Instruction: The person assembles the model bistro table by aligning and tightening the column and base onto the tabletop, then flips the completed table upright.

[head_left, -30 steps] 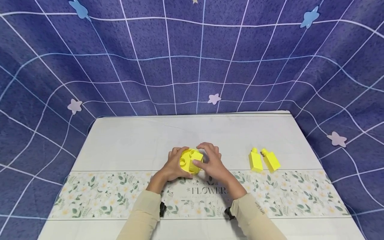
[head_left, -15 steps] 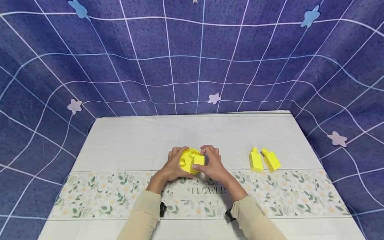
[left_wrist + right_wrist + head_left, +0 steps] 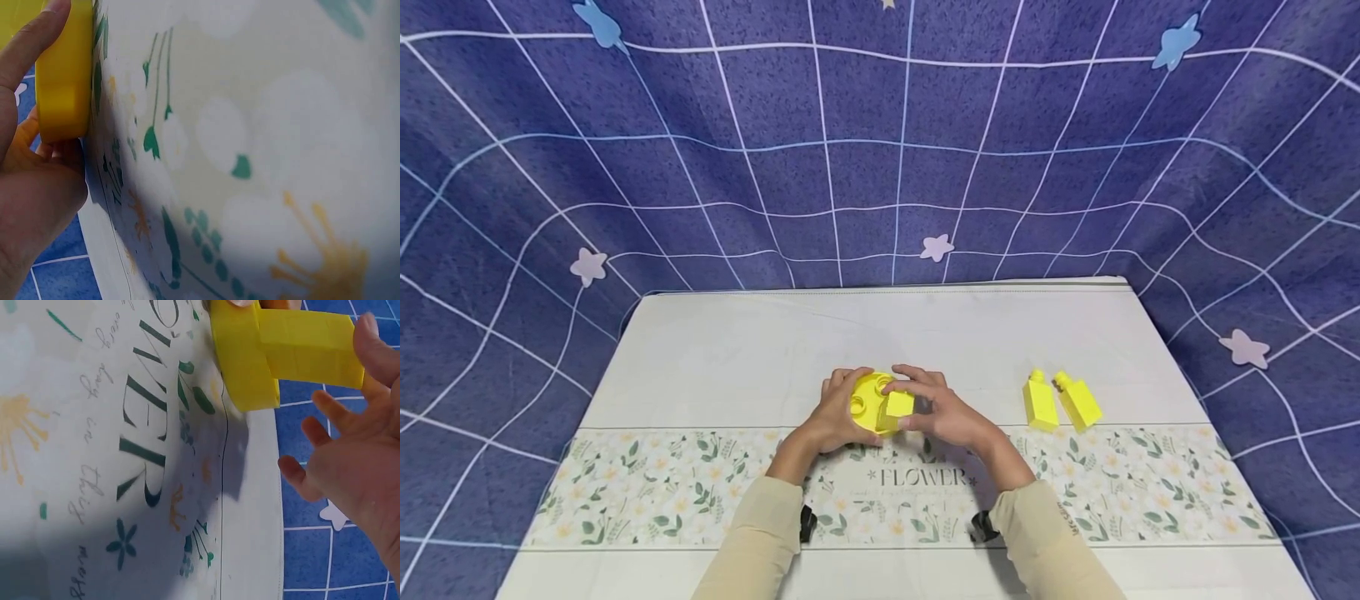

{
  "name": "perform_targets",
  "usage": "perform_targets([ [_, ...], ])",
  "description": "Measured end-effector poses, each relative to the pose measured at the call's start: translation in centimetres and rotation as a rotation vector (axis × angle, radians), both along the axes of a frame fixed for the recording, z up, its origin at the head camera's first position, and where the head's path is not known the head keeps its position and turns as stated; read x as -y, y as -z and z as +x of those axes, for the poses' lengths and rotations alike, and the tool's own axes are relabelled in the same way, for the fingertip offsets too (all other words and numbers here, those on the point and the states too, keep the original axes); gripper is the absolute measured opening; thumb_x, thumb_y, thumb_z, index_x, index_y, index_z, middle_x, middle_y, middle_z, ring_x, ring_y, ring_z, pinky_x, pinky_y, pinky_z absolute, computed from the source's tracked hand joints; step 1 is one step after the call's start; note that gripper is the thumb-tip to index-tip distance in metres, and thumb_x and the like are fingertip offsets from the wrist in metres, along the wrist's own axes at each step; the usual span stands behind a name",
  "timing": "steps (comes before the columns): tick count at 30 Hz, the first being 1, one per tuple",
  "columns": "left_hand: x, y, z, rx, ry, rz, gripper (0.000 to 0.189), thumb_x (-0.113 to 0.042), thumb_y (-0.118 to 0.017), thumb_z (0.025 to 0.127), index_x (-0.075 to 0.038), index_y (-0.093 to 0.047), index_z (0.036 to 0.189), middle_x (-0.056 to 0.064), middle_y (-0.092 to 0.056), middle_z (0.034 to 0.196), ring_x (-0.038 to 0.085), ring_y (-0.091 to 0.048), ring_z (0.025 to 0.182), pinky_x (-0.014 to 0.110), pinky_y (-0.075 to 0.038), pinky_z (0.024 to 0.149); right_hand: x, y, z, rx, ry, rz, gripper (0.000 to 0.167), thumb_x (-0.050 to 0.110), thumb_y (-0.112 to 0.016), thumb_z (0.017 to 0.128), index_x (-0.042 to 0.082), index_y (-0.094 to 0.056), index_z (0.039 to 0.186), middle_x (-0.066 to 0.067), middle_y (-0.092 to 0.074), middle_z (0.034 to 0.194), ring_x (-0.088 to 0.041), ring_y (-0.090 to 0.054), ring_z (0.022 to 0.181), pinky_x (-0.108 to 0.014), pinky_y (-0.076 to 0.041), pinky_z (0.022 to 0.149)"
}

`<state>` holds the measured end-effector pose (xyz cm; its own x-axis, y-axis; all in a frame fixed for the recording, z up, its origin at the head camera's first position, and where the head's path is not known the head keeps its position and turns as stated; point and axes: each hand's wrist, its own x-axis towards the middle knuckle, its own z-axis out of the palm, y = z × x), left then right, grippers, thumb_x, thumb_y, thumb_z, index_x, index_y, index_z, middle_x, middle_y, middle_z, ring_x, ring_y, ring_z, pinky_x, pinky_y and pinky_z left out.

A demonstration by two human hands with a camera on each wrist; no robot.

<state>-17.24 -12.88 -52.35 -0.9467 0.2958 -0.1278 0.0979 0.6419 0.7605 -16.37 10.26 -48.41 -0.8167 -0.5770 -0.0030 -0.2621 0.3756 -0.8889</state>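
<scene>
A round yellow disc (image 3: 868, 408) with raised rings on its upper face lies flat on the cloth. My left hand (image 3: 833, 418) grips its left side; in the left wrist view the thumb lies against the disc's wall (image 3: 65, 106). On the disc's right part a yellow rectangular block (image 3: 898, 403) stands upright, its lower end at the disc in the right wrist view. Near the block's free end, my right hand (image 3: 953, 414) pinches it between thumb and index finger. The other right fingers are spread, away from the block (image 3: 309, 347).
Two more yellow blocks with round knobs, a left one (image 3: 1041, 406) and a right one (image 3: 1081, 406), lie to the right. A white tablecloth (image 3: 737, 350) with a floral band covers the table. A blue grid-patterned curtain (image 3: 865, 175) surrounds the back and sides.
The block has turned on the disc, and its top face sits slightly farther right. My right hand and forearm have shifted right, with the index finger now reaching across the block. The left hand stays put.
</scene>
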Motion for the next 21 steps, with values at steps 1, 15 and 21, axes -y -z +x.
perform_targets([
  [1, 0.0, 0.0, 0.0, -0.003, 0.002, 0.004, 0.117, -0.033, -0.096, 0.049, -0.024, -0.034, 0.148, 0.000, -0.033, 0.135, 0.019, -0.029, 0.115, 0.041, -0.036, 0.097, 0.2, 0.1, 0.0, -0.005, 0.013, -0.002, 0.045, 0.018, -0.075, 0.083, 0.024, -0.061, 0.125, -0.001, -0.032, 0.153, -0.027, -0.020, 0.137, -0.064, -0.021, 0.106],
  [15, 0.1, 0.1, -0.1, -0.010, 0.007, 0.001, 0.118, -0.042, -0.095, 0.048, -0.024, -0.035, 0.148, 0.000, -0.034, 0.134, 0.019, -0.029, 0.113, 0.039, -0.035, 0.095, 1.9, -0.1, 1.0, -0.096, 0.117, 0.044, 0.050, 0.027, -0.087, 0.069, 0.019, -0.055, 0.107, -0.011, -0.041, 0.141, -0.027, -0.029, 0.122, -0.055, -0.019, 0.101],
  [21, 0.1, 0.0, 0.0, -0.014, 0.005, 0.007, 0.116, -0.034, -0.096, 0.048, -0.027, -0.035, 0.147, 0.000, -0.035, 0.134, 0.019, -0.030, 0.113, 0.041, -0.036, 0.095, 1.0, -0.6, 0.9, -0.089, 0.128, 0.024, 0.048, 0.022, -0.085, 0.072, 0.018, -0.060, 0.112, -0.002, -0.039, 0.142, -0.027, -0.027, 0.126, -0.058, -0.021, 0.103],
])
